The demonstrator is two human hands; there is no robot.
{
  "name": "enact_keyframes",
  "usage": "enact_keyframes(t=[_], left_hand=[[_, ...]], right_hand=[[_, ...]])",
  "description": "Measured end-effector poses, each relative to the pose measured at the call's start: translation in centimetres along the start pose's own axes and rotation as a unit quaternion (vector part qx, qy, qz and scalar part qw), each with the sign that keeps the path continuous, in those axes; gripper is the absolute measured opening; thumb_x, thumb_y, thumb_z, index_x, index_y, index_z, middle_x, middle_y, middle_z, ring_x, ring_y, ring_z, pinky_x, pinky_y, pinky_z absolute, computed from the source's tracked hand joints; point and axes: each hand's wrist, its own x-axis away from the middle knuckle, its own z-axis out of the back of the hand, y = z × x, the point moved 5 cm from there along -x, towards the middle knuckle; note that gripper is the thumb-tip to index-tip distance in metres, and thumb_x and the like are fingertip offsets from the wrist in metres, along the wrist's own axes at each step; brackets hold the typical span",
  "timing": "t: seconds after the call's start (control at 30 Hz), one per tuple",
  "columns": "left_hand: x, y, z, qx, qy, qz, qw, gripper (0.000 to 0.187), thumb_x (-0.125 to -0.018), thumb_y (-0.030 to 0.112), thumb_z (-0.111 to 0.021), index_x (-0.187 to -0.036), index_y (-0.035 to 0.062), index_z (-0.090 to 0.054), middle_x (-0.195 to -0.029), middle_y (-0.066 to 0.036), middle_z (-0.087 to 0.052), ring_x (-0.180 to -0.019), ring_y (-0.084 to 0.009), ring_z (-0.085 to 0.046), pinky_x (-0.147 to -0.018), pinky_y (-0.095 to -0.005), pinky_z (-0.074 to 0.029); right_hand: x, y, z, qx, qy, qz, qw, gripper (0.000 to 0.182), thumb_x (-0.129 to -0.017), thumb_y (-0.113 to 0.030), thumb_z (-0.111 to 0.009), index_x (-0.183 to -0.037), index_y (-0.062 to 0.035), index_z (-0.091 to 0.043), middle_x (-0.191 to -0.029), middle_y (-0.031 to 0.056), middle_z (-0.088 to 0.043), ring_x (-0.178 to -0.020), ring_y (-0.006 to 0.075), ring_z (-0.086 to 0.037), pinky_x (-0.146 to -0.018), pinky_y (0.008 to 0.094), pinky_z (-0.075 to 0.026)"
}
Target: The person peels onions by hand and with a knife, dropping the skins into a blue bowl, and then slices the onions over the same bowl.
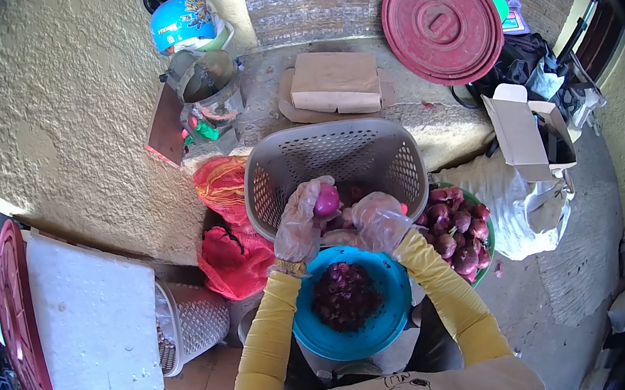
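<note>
My left hand [300,221], in a clear plastic glove, is closed around a peeled purple onion [326,200]. My right hand [379,220], gloved the same way, is closed beside it; a small pink-red bit shows at its outer edge, but I cannot make out what it holds. Both hands are over the near rim of a grey-brown perforated basket [329,136], where more onions lie partly hidden. Below them, a blue basin [393,282] holds dark red onion skins [345,297]. To the right stands a green basin [492,240] of unpeeled red onions [461,226].
Red mesh sacks [237,261] lie left of the basket. Behind it, a flat cardboard box [336,80] and a large red lid [442,24] rest on a ledge. A white foam board [95,320] stands at left; a white sack [510,203] lies right.
</note>
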Motion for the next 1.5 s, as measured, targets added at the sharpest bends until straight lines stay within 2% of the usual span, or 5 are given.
enact_keyframes(t=[0.87,0.97,1.13,1.23,1.5], left_hand=[[-0.3,-1.5,1.6,-0.511,-0.061,-0.371,0.773,0.042,-0.1,0.032,-0.068,-0.127,-0.0005,-0.062,-0.11,-0.012,-0.066,-0.095,-0.0239,-0.066,-0.085,-0.0358,-0.056],[-2.2,-6.3,4.8,0.062,-0.006,0.117,0.991,0.075,-0.087,-0.01,-0.061,-0.156,0.0109,-0.042,-0.101,-0.012,-0.062,-0.087,-0.0319,-0.06,-0.088,-0.0386,-0.054],[0.8,-1.1,2.0,-0.561,0.017,-0.382,0.734,0.051,-0.101,0.031,-0.067,-0.142,0.0045,-0.052,-0.112,-0.011,-0.066,-0.096,-0.0222,-0.067,-0.084,-0.0342,-0.057],[-1.7,-5.2,4.6,0.138,0.052,0.105,0.984,0.071,-0.088,-0.006,-0.063,-0.155,0.0094,-0.043,-0.111,-0.015,-0.066,-0.091,-0.0292,-0.065,-0.079,-0.039,-0.057],[-0.3,0.2,-0.2,-0.208,-0.019,-0.105,0.972,0.05,-0.108,0.047,-0.052,-0.129,0.0027,-0.063,-0.106,-0.005,-0.066,-0.091,-0.013,-0.062,-0.077,-0.0298,-0.052]], right_hand=[[-0.3,1.6,0.6,0.034,0.081,-0.035,0.995,0.062,-0.078,-0.07,-0.074,-0.083,-0.0083,-0.067,-0.073,0.0114,-0.067,-0.07,0.0367,-0.067,-0.064,0.0468,-0.051],[-0.6,1.4,-0.2,0.068,0.045,-0.06,0.995,0.058,-0.082,-0.066,-0.073,-0.079,-0.0088,-0.067,-0.069,0.0121,-0.066,-0.069,0.0365,-0.067,-0.064,0.047,-0.051],[-0.5,1.0,-0.4,0.055,0.044,-0.023,0.997,0.061,-0.082,-0.069,-0.071,-0.075,-0.0081,-0.066,-0.066,0.0138,-0.065,-0.066,0.0373,-0.067,-0.062,0.0474,-0.051],[-0.7,1.7,-0.3,0.041,0.01,-0.066,0.997,0.067,-0.079,-0.074,-0.071,-0.078,-0.0073,-0.067,-0.066,0.0142,-0.067,-0.067,0.0378,-0.068,-0.062,0.0471,-0.053],[-1.2,0.4,3.9,-0.028,0.136,-0.048,0.989,0.068,-0.07,-0.076,-0.077,-0.083,-0.0094,-0.069,-0.068,0.0103,-0.07,-0.066,0.035,-0.07,-0.064,0.0459,-0.054]])
